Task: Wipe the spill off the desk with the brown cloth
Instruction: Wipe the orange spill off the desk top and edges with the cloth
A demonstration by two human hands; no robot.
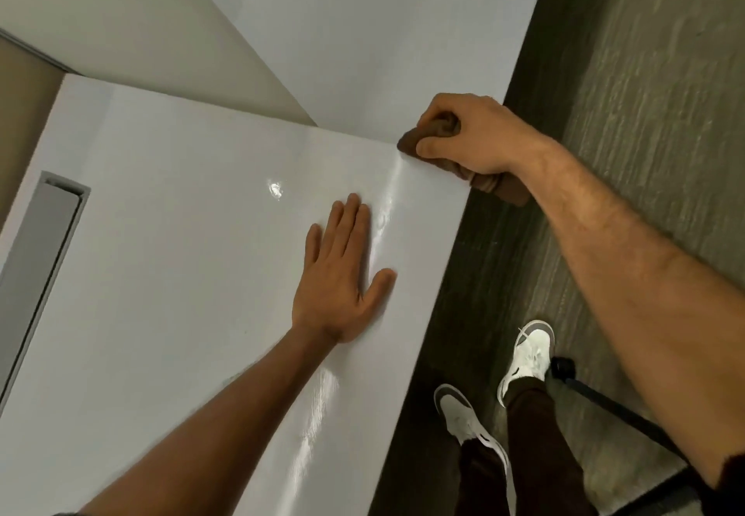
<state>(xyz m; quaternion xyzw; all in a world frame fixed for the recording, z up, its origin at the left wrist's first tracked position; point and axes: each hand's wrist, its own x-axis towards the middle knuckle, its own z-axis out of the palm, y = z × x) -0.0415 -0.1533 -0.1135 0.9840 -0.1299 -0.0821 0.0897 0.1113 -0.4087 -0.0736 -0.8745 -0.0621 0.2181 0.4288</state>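
The white desk (169,257) fills the left and middle of the head view. My right hand (471,132) grips the bunched brown cloth (437,130) at the desk's right edge, near a seam between two desktops; one end of the cloth hangs off the edge below my wrist. My left hand (342,273) lies flat on the desk, fingers straight, palm down. A small glistening wet spot (275,189) sits just beyond my left fingertips. Shiny wet streaks (387,209) run along the desk near its right edge.
A second white desktop (363,31) adjoins at the back. A grey cable slot (44,241) is set into the desk at the left. Grey carpet (625,112) lies to the right, with my white shoes (528,354) and a black chair leg (612,406).
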